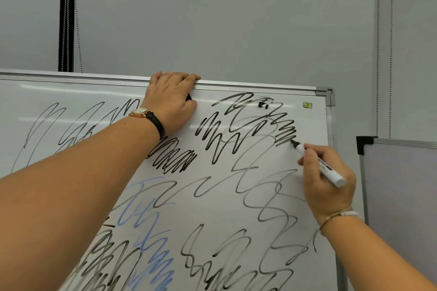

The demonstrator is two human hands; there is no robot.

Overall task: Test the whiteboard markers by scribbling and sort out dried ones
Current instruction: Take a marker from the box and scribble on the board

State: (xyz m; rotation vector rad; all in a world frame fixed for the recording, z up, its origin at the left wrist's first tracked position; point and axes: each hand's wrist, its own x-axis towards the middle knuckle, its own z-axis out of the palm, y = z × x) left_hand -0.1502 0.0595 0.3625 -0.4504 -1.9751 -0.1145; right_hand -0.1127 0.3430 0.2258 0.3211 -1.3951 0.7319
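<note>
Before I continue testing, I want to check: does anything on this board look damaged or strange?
Nothing looks damaged. Only a small black piece, perhaps a cap, peeks from under the left hand, which grips the top edge of the board.

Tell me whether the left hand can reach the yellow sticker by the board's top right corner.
Probably yes: only scribbled board lies between the left hand and the sticker; the right hand works lower.

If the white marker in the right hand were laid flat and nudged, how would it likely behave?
The marker looks like a stiff, round plastic barrel, so it would probably roll when nudged. The right hand steers it with a fingertip grip, suggesting it is light. Its bare tip could smear.
</note>
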